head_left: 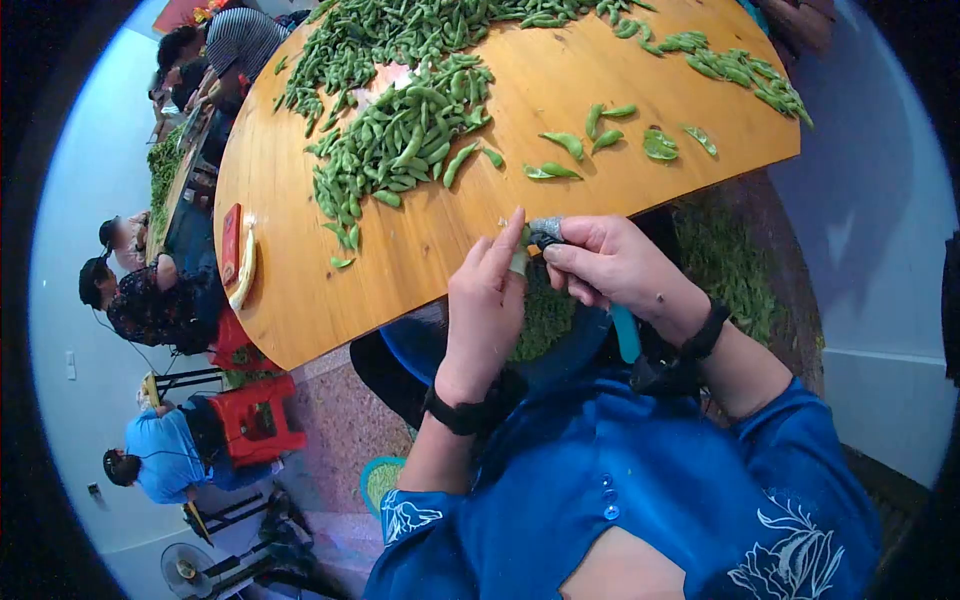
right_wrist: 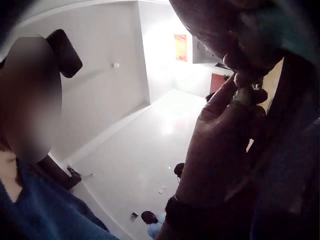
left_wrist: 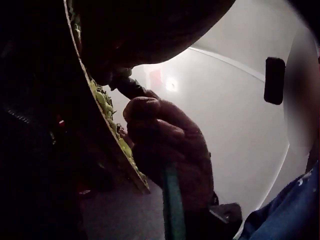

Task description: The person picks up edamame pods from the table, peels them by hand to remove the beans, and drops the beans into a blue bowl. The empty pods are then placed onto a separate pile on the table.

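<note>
In the head view my left hand (head_left: 485,300) pinches a pale green pod (head_left: 519,262) just off the near edge of the wooden table (head_left: 400,250), index finger pointing up. My right hand (head_left: 610,265) grips a small cutting tool with a teal handle (head_left: 627,335), its tip (head_left: 545,232) against the pod's top end. The left wrist view shows the right hand (left_wrist: 165,145) curled round the teal handle (left_wrist: 171,200). The right wrist view shows the left hand (right_wrist: 220,150) from below, dark against the bright ceiling, its fingertips meeting the right hand (right_wrist: 235,35).
A large heap of green pods (head_left: 400,130) covers the table's middle, with loose pods (head_left: 600,135) nearer me. A red object (head_left: 232,245) lies at the left rim. A blue basin (head_left: 420,345) sits below my hands. Seated people and red stools (head_left: 255,420) are at left.
</note>
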